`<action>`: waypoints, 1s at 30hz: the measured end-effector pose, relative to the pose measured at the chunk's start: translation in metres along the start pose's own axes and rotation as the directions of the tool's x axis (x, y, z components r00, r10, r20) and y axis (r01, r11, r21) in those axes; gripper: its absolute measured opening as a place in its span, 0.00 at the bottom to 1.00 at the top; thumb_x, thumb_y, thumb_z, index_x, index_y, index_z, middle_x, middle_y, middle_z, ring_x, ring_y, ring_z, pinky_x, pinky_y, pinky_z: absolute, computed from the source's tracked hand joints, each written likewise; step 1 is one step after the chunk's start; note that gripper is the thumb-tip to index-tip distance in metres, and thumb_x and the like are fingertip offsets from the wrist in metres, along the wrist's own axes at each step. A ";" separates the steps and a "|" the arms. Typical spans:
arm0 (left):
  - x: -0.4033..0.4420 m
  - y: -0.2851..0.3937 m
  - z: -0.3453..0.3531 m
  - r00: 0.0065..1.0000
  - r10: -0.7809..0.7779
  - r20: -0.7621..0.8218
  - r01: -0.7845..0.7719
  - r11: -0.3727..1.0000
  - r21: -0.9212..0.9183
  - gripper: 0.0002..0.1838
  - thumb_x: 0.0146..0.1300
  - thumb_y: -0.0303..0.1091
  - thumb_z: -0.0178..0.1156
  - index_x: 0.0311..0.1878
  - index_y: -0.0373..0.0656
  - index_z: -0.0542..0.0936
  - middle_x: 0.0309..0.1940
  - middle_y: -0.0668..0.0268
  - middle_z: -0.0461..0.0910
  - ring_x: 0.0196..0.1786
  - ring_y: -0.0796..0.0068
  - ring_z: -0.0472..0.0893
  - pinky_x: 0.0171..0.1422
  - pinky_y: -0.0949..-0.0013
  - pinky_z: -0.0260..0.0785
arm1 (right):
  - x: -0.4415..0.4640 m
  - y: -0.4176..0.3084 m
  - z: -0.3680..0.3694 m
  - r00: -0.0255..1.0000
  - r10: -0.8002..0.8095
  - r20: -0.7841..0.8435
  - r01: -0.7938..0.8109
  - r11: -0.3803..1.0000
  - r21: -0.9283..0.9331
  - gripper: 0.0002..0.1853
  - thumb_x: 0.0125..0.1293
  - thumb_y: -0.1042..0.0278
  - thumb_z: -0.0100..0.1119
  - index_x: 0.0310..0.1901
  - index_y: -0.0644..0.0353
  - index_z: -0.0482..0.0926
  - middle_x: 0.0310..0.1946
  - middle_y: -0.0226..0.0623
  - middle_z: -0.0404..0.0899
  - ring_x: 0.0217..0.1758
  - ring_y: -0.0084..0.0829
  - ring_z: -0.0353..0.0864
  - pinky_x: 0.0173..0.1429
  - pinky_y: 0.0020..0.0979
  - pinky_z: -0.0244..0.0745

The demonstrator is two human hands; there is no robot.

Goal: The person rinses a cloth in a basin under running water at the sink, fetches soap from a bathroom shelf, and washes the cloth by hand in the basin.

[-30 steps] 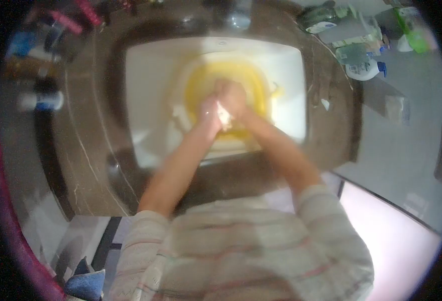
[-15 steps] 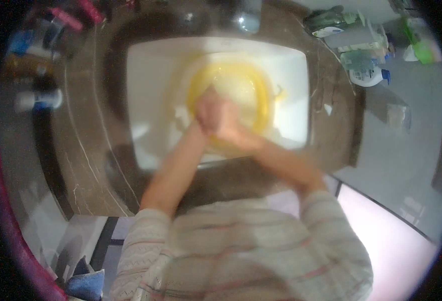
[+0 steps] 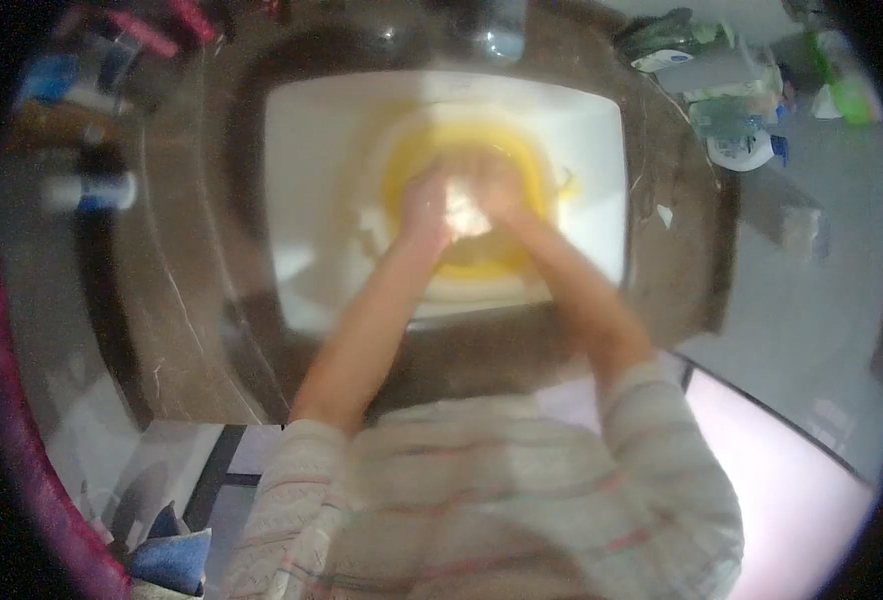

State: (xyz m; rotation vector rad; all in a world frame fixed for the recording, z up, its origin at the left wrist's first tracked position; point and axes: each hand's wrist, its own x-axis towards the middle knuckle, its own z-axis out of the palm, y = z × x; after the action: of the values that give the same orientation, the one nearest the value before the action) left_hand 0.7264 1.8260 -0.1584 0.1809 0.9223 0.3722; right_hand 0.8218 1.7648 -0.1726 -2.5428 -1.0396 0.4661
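Note:
A yellow-rimmed basin (image 3: 476,268) sits inside a white rectangular sink (image 3: 306,170). Over the basin, my left hand (image 3: 426,207) and my right hand (image 3: 499,188) are close together, side by side. Between them shows a crumpled white cloth (image 3: 466,210), which both hands seem to grip. Motion blur smears the fingers, and much of the cloth is hidden by the hands. A small yellow piece (image 3: 567,184) sticks out at the basin's right side.
Brown veined stone countertop (image 3: 176,270) surrounds the sink. Right of it stand a white bottle with a blue cap (image 3: 741,150) and a dark green bottle (image 3: 666,42). At left lies a white-and-blue tube (image 3: 101,192). Pink items (image 3: 141,32) lie at the upper left.
My hands were clasped together over the basin's left part; now they are a little apart and farther forward, with the white cloth showing between them. The view has shifted slightly.

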 end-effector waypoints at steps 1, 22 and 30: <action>0.014 0.003 -0.014 0.983 0.182 0.017 -0.172 0.889 0.424 0.11 0.58 0.36 0.51 0.40 0.40 0.71 0.28 0.65 0.74 0.25 0.70 0.73 0.28 0.71 0.66 | 0.005 0.002 -0.004 0.995 0.074 0.060 -0.073 0.997 -0.018 0.17 0.60 0.55 0.44 0.31 0.62 0.71 0.27 0.50 0.75 0.29 0.45 0.75 0.37 0.42 0.70; 0.043 -0.022 -0.058 0.976 -0.116 0.182 0.136 0.986 -0.098 0.16 0.58 0.38 0.50 0.44 0.35 0.70 0.38 0.58 0.74 0.38 0.66 0.75 0.42 0.64 0.70 | -0.004 -0.016 0.027 0.956 -0.286 -0.066 0.282 0.957 -0.070 0.16 0.57 0.56 0.45 0.28 0.62 0.73 0.25 0.44 0.74 0.31 0.46 0.73 0.37 0.41 0.68; 0.018 0.009 -0.036 0.936 0.296 0.190 -0.235 0.126 0.964 0.26 0.52 0.39 0.53 0.54 0.39 0.63 0.46 0.56 0.70 0.48 0.64 0.71 0.49 0.63 0.65 | -0.030 0.015 0.024 0.951 -0.307 -0.012 0.288 0.905 -0.314 0.16 0.57 0.54 0.47 0.34 0.61 0.74 0.28 0.45 0.75 0.33 0.45 0.74 0.39 0.39 0.69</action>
State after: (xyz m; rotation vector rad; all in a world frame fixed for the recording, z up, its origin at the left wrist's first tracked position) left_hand 0.7052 1.8408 -0.1900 1.6421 1.0617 0.0217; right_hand 0.8003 1.7377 -0.1949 -2.5677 -1.5526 0.1466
